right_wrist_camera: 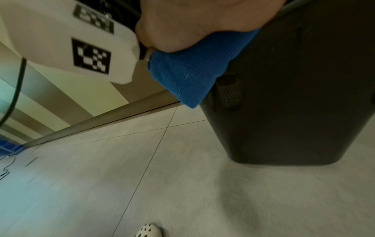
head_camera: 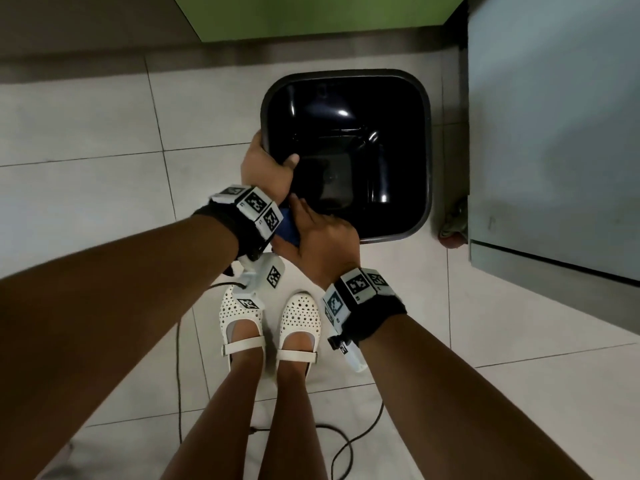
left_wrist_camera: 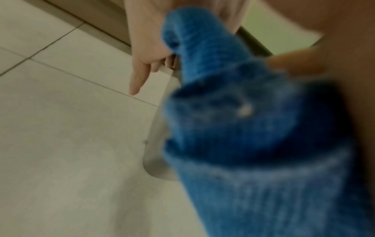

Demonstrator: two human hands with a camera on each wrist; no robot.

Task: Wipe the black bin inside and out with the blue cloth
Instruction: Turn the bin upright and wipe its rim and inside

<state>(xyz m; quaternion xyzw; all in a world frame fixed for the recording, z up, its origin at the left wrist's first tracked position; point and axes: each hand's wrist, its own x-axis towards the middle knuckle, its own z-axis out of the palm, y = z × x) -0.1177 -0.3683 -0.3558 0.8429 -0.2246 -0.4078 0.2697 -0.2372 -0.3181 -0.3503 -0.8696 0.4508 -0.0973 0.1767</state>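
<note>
The black bin (head_camera: 341,73) stands upright on the tiled floor, its glossy inside bare. My left hand (head_camera: 266,164) grips the rim at the bin's near-left corner, thumb inside and fingers (left_wrist_camera: 142,64) down the outer wall. My right hand (head_camera: 318,237) holds the folded blue cloth (head_camera: 287,228) against the outside of that near-left corner, just below the rim. In the right wrist view the cloth (right_wrist_camera: 192,67) hangs from under the palm (right_wrist_camera: 192,24) against the bin's dark side (right_wrist_camera: 294,96). The left wrist view shows the cloth (left_wrist_camera: 243,144) close and blurred.
A grey cabinet (head_camera: 554,133) stands right of the bin, with a small reddish object (head_camera: 453,226) in the gap between them. A green panel (head_camera: 311,15) lies beyond. My feet in white shoes (head_camera: 242,317) and black cables (head_camera: 346,445) are near me.
</note>
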